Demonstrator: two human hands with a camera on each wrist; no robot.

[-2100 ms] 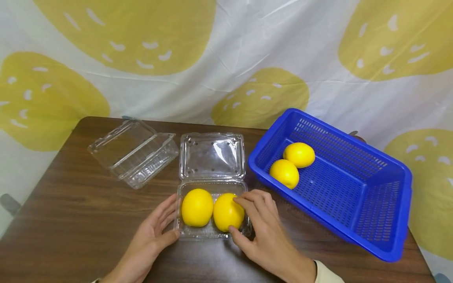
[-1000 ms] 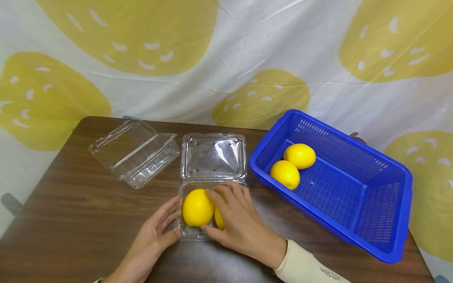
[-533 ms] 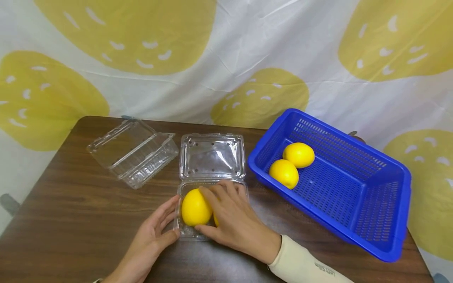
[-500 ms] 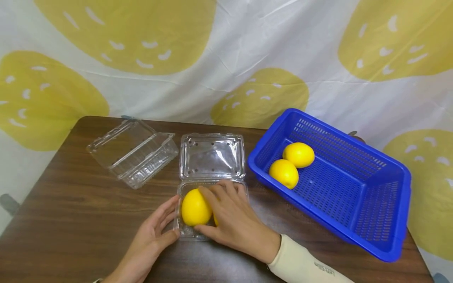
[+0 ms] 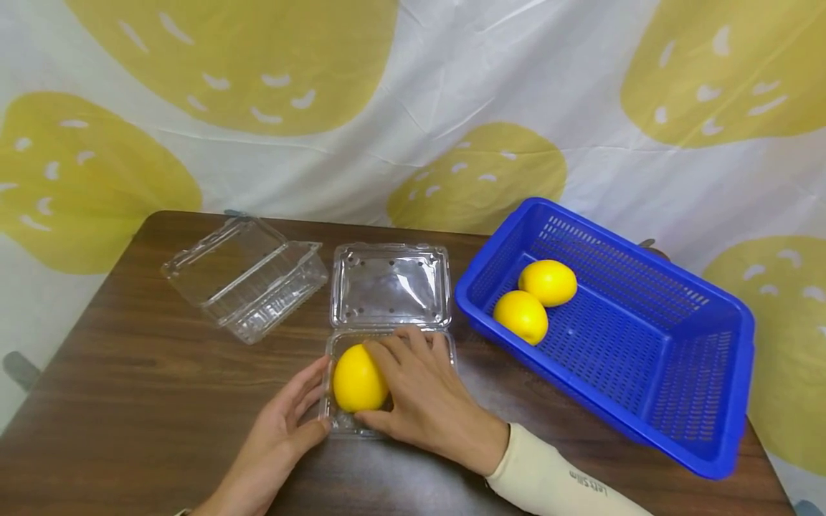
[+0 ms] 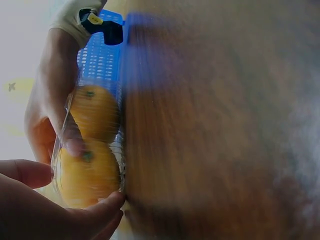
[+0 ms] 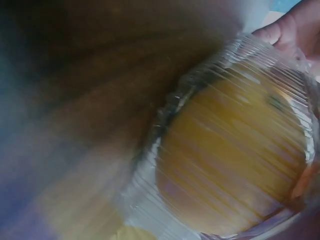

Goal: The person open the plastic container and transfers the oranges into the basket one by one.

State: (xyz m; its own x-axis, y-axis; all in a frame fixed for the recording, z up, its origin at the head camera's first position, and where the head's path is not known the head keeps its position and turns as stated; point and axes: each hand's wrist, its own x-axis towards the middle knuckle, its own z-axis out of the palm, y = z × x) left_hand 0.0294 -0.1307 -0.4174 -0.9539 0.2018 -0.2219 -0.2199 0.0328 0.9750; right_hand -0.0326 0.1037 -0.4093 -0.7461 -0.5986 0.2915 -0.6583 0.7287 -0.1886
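In the head view, an opened clear plastic clamshell (image 5: 390, 287) stands on the table, its lid folded back. Two yellow lemons lie side by side in its tray: the left lemon (image 5: 359, 380) shows, the other is covered by my right hand (image 5: 429, 401). The right fingers and thumb hold the left lemon's right side. At the tray's left end my left hand (image 5: 284, 433) grips the wall, thumb at the near corner. The left wrist view shows the left lemon (image 6: 87, 175) and right lemon (image 6: 95, 115) through the wall. One lemon (image 7: 235, 155) fills much of the right wrist view.
A blue plastic basket (image 5: 600, 423) stands on the right, with two more lemons (image 5: 547, 283) at its left end. Another open clear clamshell (image 5: 248, 279) lies at the back left of the brown table (image 5: 129, 401). A patterned curtain (image 5: 361, 179) hangs behind.
My right hand has moved left from the right lemon, over it, onto the left lemon, and has since shifted only slightly. My left hand has stayed at the tray's left end.
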